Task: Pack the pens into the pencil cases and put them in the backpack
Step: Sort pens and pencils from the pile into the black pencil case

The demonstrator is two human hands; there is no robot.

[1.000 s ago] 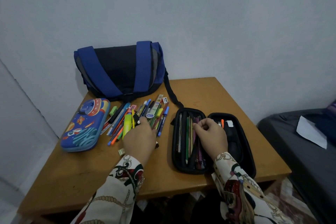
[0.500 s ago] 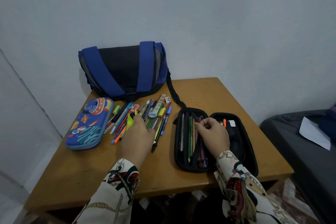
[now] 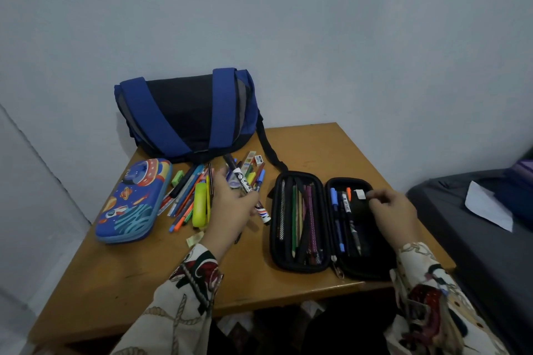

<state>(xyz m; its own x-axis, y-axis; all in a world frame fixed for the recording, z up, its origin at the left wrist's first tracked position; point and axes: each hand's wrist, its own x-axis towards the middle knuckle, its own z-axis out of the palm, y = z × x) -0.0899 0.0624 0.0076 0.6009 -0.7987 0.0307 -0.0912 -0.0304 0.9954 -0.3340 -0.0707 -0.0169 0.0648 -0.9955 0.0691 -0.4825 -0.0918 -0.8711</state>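
Vs the earlier frames: left hand [image 3: 230, 207] is up off the pen pile [image 3: 202, 196] w/ a black-and-white marker [image 3: 245, 186] in it, where before it lay palm-down on the pile; right hand [image 3: 395, 210] is off the pencil side of the black pencil case [image 3: 331, 222] and over at the case's right half. Writing: marker barrel has white lettering on black, too blurred to read; small white tag [image 3: 360, 194] in the right half, no legible text. Blue pencil case [image 3: 134, 200], left-centre of frame, shows rocket & planet art, no words I can make out; it's zipped closed. Grip: left fingers & thumb wrap the marker mid-barrel, tip pointing lower right toward the black case, cap end toward the blue-and-black bag [image 3: 187, 115] at upper centre of the table [image 3: 144, 282]. Right hand's fingers are curled, tips pinched together just right of the white tag at the case's upper rim; can't tell if they hold anything. Black case lies open flat, centre-right of frame: left half has pencils under elastic loops, right half has a few pens incl. blue-capped ones and an orange tip. Remaining pens, a yellow highlighter [image 3: 199, 204] & a green eraser [image 3: 177, 174] lie loose between blue case and left hand, below the bag. Marker sits above the gap between pile & black case, apart from both. Patterned sleeves at bottom of frame.
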